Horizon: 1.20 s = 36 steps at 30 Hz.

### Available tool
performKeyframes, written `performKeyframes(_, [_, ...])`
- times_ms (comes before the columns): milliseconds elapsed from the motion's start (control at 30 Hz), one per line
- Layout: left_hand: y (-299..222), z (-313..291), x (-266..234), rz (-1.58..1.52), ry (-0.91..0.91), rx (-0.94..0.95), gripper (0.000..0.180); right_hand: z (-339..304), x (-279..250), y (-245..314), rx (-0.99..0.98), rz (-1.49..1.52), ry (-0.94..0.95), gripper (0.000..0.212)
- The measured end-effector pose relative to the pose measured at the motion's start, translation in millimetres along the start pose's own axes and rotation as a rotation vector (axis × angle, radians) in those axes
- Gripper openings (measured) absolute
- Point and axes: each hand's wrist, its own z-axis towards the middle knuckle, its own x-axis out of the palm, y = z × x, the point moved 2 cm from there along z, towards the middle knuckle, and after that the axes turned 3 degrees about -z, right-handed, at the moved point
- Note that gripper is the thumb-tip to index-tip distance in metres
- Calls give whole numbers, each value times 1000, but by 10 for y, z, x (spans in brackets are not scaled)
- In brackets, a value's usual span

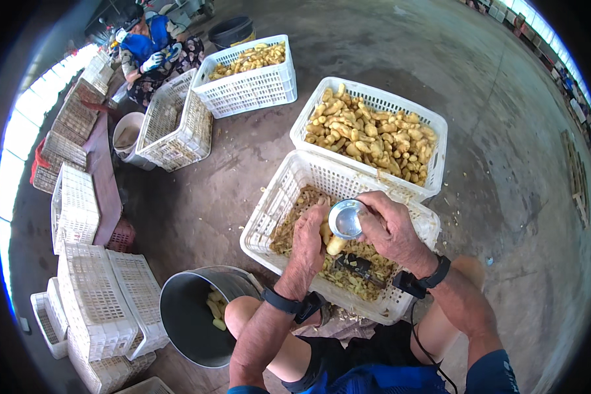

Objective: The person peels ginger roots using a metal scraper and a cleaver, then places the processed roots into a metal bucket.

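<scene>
My left hand point(308, 231) is closed around a piece of ginger point(336, 246), pale where its skin is off. In my right hand point(393, 228) is a small round metal cup point(345, 219), its rim against or very close to the ginger. Both hands are above a white plastic crate point(259, 226) with ginger peelings point(302, 207) spread over its bottom. Among the peelings lies a dark object point(356, 264) that I cannot make out. Just beyond, a second white crate point(443, 141) is heaped with unpeeled ginger point(368, 128).
To my left stands a grey bucket point(184, 328) with a few peeled pieces point(215, 305) inside. Stacked white crates point(98, 295) line the left side. Farther off, a person point(154, 49) in a blue vest sits near another crate of ginger point(246, 95) and a dark tub point(233, 31).
</scene>
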Motion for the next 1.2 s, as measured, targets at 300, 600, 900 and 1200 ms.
performKeyframes(300, [-80, -147, -54, 533, -45, 364, 34, 37, -16, 6, -139, -225, 51, 35])
performKeyframes(600, [-239, -399, -68, 709, 19, 518, 28, 293, -549, -119, 8, -61, -79, 26])
performKeyframes(900, [-289, -341, 38, 1026, 76, 777, 21, 19, -82, -30, -53, -209, 172, 27])
performKeyframes(1200, [-219, -369, 57, 1058, 6, 726, 18, -57, -80, 63, -110, -183, 131, 22])
